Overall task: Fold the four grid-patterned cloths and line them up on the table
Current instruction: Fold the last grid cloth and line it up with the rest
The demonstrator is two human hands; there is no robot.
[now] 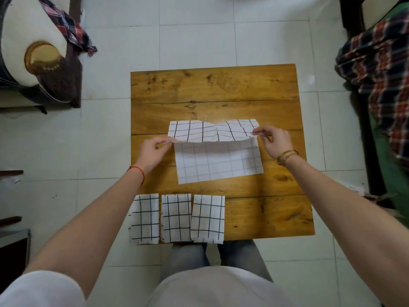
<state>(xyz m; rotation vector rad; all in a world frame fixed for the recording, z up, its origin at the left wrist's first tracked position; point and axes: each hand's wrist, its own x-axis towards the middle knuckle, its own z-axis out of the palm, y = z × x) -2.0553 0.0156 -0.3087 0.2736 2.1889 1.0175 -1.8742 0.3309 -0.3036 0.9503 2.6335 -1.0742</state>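
**Fourth grid cloth being held mid-fold, three folded ones lying in a row**

The person is standing at a wooden surface (221, 89) and looking down on it. Both hands are holding the unfolded grid cloth (218, 165) lying near the middle of the surface. The left hand (152, 149) is pinching the cloth's left corner between thumb and fingertips, its grip closed on the fabric. The right hand (274, 138) is pinching the right corner the same way, its grip also closed on the cloth. Between the two hands, the far part of the cloth is standing lifted and turned over, showing its bolder black lines, while the near part is lying flat with the paler side up.

Along the near edge of the surface, three folded grid cloths are sitting side by side: the left folded cloth (145, 218), the middle folded cloth (176, 218) and the right folded cloth (208, 218). Their edges are nearly touching, and their near ends are hanging slightly past the edge. The left one is overhanging the left corner as well.

A red string bracelet (138, 172) is circling the left wrist, and brown bracelets (286, 155) are circling the right one. Plaid fabric (380, 69) is lying at the right, and a white tiled floor (199, 36) is surrounding the surface.
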